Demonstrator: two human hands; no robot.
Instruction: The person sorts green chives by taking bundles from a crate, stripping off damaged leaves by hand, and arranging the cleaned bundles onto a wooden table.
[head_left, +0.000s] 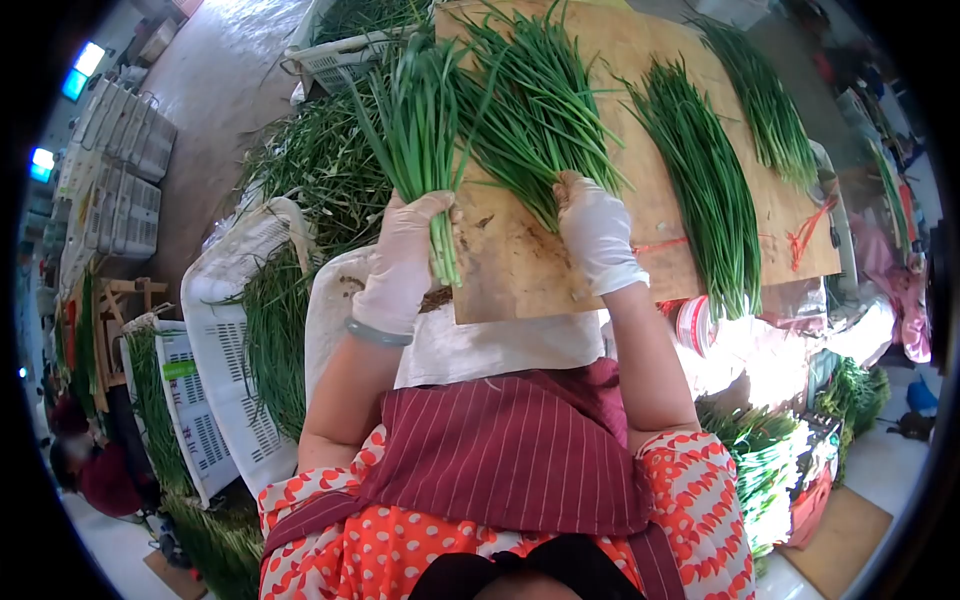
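Note:
My left hand (396, 255), in a white glove, is closed round a bunch of garlic chives (424, 120), held upright with its pale stem ends sticking out below the fist. My right hand (598, 232), also gloved, pinches the stems at the lower end of a loose pile of garlic chives (540, 95) lying on a wooden board (515, 285). Further right on the board lie a long bunch of chives (700, 185) and another bunch (765, 105) near the far edge. Red ties (808, 238) lie at the board's right side.
Left of the board is a heap of loose greens (325, 180), with white plastic crates (225, 320) of chives nearby. Stacked crates (120, 190) stand far left. A red-and-white roll (692, 325) sits below the board. More greens (760, 460) lie at lower right. A person (105, 470) is at far left.

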